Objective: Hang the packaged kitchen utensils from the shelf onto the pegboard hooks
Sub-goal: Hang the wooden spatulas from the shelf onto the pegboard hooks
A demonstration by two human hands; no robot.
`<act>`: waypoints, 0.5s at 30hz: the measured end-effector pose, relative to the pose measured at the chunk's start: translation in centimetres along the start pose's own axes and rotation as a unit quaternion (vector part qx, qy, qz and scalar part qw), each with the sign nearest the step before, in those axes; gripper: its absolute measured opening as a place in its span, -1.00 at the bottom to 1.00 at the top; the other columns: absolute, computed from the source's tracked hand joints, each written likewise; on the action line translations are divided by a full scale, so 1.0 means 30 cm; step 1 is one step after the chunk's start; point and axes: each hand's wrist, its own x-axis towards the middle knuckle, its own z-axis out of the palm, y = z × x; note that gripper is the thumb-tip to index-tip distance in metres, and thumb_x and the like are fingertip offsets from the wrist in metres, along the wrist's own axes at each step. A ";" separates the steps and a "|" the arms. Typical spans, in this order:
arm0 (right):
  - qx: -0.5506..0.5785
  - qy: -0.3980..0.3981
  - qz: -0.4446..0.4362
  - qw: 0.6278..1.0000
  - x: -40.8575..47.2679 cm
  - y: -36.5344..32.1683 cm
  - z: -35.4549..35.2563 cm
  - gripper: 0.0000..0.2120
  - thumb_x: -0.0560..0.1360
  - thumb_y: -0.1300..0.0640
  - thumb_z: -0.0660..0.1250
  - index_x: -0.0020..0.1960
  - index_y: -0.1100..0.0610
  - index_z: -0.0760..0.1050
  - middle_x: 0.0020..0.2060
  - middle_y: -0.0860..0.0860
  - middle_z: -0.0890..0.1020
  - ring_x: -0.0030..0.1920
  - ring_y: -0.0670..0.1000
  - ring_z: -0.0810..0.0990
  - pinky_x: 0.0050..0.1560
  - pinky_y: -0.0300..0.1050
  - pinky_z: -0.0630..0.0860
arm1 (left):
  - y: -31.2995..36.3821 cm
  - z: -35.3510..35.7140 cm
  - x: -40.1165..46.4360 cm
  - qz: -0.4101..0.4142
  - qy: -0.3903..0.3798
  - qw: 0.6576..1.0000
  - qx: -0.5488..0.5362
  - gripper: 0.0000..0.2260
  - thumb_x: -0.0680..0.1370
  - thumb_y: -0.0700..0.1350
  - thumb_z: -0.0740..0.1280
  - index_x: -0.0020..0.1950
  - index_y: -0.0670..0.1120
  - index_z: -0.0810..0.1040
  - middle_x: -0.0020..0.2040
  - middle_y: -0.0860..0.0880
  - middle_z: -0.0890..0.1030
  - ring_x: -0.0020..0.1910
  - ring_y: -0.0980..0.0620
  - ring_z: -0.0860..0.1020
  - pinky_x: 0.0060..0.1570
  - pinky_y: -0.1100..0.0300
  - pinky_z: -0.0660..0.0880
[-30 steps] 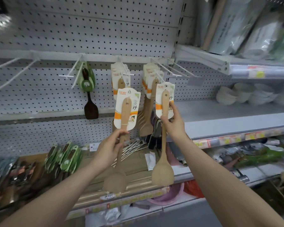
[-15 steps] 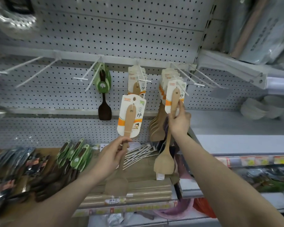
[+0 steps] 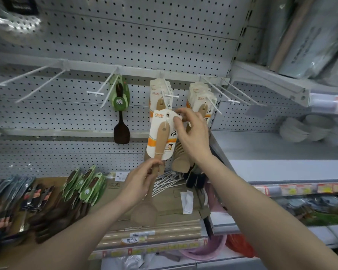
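Note:
My left hand grips the handle of a wooden spatula on a white and orange card, held upright below the middle hook. My right hand pinches the top right edge of that card near its hang hole. Several carded wooden spatulas hang on the middle hook, and another stack of carded spatulas hangs on the hook to its right. A dark spatula in a green card hangs on a hook further left.
Bare white hooks jut from the pegboard at left and at right. The lower shelf carries green-carded utensils, dark packaged utensils, loose white hooks and rolling pins. White bowls sit on the right shelf.
My right hand has let go of the second wooden spatula, which now hangs on the right hook, and has moved left onto the card held by my left hand. That spatula has risen.

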 end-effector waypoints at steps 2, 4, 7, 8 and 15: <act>-0.002 0.005 -0.006 1.000 0.009 -0.004 0.007 -0.79 0.59 0.10 0.33 0.21 0.05 0.59 -0.18 -0.32 0.45 0.06 -0.07 0.46 0.18 0.16 0.44 | 0.000 -0.001 0.014 0.006 -0.002 1.000 0.007 -0.55 0.60 -0.28 0.28 0.22 0.30 0.41 0.07 0.31 0.56 0.05 0.25 0.56 -0.02 0.37 0.52; -0.001 0.007 -0.002 1.000 0.029 -0.009 0.014 -0.78 0.59 0.11 0.33 0.22 0.05 0.59 -0.18 -0.31 0.45 0.05 -0.08 0.44 0.19 0.14 0.43 | -0.006 0.000 0.032 0.005 -0.004 1.000 0.009 -0.52 0.59 -0.29 0.28 0.23 0.32 0.40 0.09 0.32 0.56 0.06 0.26 0.56 0.00 0.36 0.52; -0.002 -0.008 0.002 1.000 0.057 -0.013 0.024 -0.77 0.60 0.10 0.32 0.24 -0.01 0.57 -0.15 -0.23 0.51 0.07 -0.04 0.46 0.22 0.15 0.42 | -0.016 0.001 0.053 0.010 -0.001 1.000 0.023 -0.48 0.58 -0.29 0.28 0.23 0.36 0.37 0.10 0.38 0.52 0.07 0.31 0.53 -0.03 0.47 0.47; 0.000 -0.010 0.001 1.000 0.062 -0.011 0.028 -0.77 0.60 0.10 0.32 0.24 -0.02 0.56 -0.14 -0.22 0.51 0.08 -0.03 0.47 0.22 0.14 0.43 | -0.019 0.001 0.058 0.013 -0.002 1.000 0.028 -0.47 0.58 -0.29 0.29 0.24 0.37 0.37 0.11 0.40 0.50 0.08 0.32 0.52 -0.03 0.49 0.45; 0.017 0.024 -0.009 1.000 0.068 0.027 0.058 -0.77 0.60 0.15 0.30 0.24 0.02 0.57 -0.08 -0.28 0.52 0.09 -0.06 0.46 0.16 0.01 0.45 | -0.045 0.012 0.089 0.038 0.007 0.999 0.030 -0.42 0.57 -0.32 0.28 0.26 0.39 0.35 0.20 0.38 0.45 0.12 0.27 0.54 0.06 0.34 0.53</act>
